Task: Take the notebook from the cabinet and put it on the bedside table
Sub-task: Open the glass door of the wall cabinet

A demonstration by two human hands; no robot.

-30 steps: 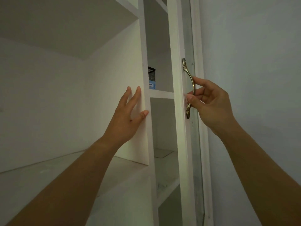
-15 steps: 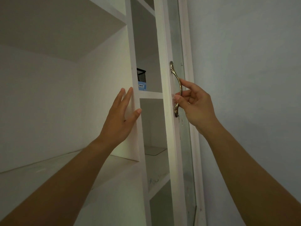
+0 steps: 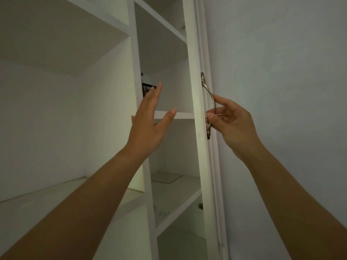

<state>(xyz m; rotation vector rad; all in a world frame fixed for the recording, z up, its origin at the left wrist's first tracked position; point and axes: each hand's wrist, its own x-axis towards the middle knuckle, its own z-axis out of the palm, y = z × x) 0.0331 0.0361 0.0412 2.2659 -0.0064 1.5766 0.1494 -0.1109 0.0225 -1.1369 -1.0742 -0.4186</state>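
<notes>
Cabinet: tall white wooden cabinet [image 3: 161, 53], shelves exposed.
Door: white framed door [image 3: 197, 128], swung open, seen edge-on.
Left hand [image 3: 150, 124]: fingers spread wide, holding nothing, raised before a black mesh basket [image 3: 146, 89].
Right hand [image 3: 232, 124]: fingertips pinching the curved brass handle [image 3: 210, 102].
Notebook: cannot tell where.

Dim, soft light from right; shelves shadowed; slight motion blur; wide-angle edge distortion.

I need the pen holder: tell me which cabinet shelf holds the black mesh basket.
The upper shelf, at the left hand: the black mesh basket stands at its left end. The lower shelf holds only a flat sheet.
</notes>
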